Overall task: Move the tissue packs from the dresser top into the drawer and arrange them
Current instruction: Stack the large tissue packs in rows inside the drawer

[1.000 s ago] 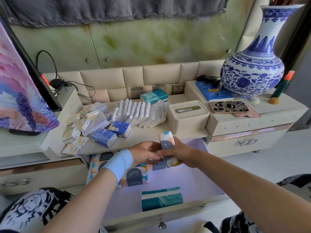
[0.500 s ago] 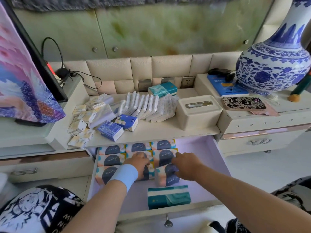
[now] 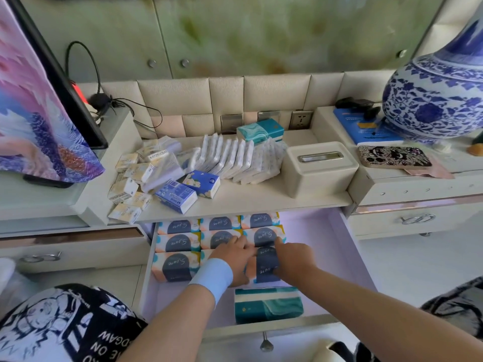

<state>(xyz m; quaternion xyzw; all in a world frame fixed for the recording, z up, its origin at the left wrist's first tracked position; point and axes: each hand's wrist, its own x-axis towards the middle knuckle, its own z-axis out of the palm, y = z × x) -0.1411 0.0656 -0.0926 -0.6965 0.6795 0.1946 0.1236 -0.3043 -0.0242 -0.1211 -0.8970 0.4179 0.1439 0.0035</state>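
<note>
The open drawer [image 3: 347, 259] holds rows of peach-and-navy tissue packs [image 3: 177, 241] along its left and back. Both hands rest on one such pack [image 3: 266, 265] in the front row. My left hand [image 3: 235, 259], with a light blue wristband, lies flat on the pack's left side and hides a neighbouring pack. My right hand [image 3: 295, 257] grips the right side. A teal pack [image 3: 269, 304] lies near the drawer front. On the dresser top [image 3: 248, 202] lie small cream packs [image 3: 130, 184], two blue packs [image 3: 188, 189], a leaning row of white packs [image 3: 235, 160] and a teal pack [image 3: 260, 130].
A cream tissue box [image 3: 318, 168] stands right of the white packs. A large blue-and-white vase [image 3: 439, 97], a blue book [image 3: 366, 129] and a patterned phone case [image 3: 394, 156] sit on the right cabinet. A screen with a colourful cloth [image 3: 34, 108] stands left.
My hands carried the peach-and-navy pack from above the drawer down into its front row, and it now sits beside the other packs. The view has moved closer.
</note>
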